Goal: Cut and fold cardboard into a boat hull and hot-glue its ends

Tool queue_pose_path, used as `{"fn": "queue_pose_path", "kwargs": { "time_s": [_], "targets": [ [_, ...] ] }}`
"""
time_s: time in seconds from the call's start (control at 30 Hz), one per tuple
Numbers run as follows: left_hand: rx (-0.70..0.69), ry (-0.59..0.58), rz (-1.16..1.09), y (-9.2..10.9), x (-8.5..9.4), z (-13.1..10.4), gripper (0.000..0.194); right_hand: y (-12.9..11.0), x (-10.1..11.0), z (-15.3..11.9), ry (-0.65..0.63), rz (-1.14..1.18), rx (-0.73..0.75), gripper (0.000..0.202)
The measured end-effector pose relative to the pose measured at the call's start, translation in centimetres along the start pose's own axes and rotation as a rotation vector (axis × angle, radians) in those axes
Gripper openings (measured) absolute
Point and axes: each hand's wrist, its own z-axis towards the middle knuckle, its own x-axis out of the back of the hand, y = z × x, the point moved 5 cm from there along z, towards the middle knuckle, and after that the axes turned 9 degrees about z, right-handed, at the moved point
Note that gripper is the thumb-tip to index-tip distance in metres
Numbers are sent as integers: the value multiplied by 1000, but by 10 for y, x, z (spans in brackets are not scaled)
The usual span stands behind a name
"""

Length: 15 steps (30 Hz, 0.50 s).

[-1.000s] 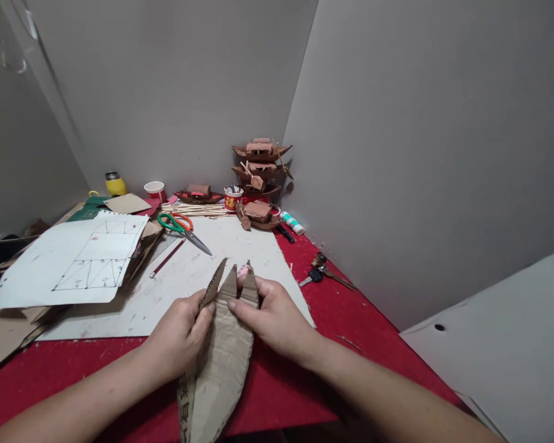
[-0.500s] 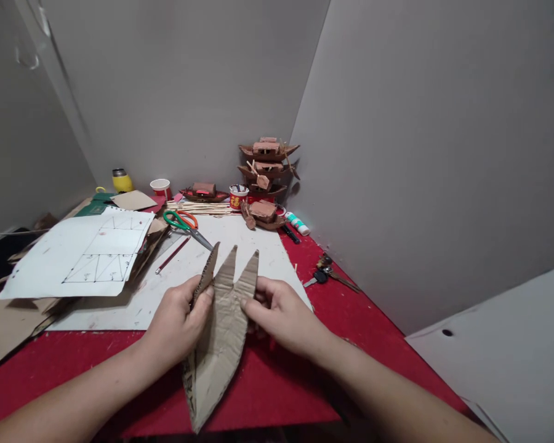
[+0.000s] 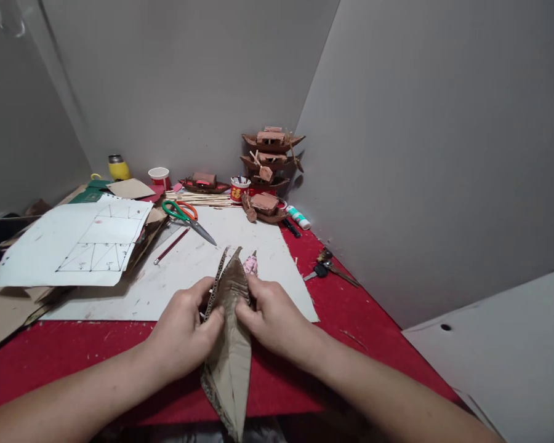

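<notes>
A long leaf-shaped piece of brown cardboard (image 3: 231, 363) is held upright over the front of the table, its sides bent up into a trough. Its far end splits into pointed tips that stand close together. My left hand (image 3: 187, 326) pinches the left side, thumb on the inner face. On the right side, my right hand (image 3: 272, 314) grips the edge with its thumb inside and fingers behind. A pink patterned patch (image 3: 250, 264) shows just beyond the right tip.
Green-and-orange scissors (image 3: 189, 220) and a pencil (image 3: 172, 246) lie on white paper (image 3: 143, 301). Drawn sheets (image 3: 69, 246) are at left. Model boats (image 3: 272, 143), cups (image 3: 159, 177), sticks (image 3: 198, 199) and a glue bottle (image 3: 298, 217) stand behind; keys (image 3: 321, 269) lie right.
The cardboard's sides have been bent inward, so it is narrower and its tips are closer together. My hands have come nearer each other. The view has shifted slightly.
</notes>
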Motion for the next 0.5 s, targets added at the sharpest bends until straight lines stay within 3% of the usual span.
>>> {"fn": "queue_pose_path", "kwargs": {
  "time_s": [0.1,0.23,0.33,0.5],
  "targets": [
    [-12,6,-111,1,2,3,30,4,-2,3,-39,197,-88,17],
    [5,-34,-303,2,6,8,29,8,-3,3,-125,527,-362,19],
    [22,-48,-342,1,8,9,27,2,2,3,-109,546,-348,17],
    [5,42,-280,1,14,10,28,1,-1,0,-188,477,-285,20]
  ]
}}
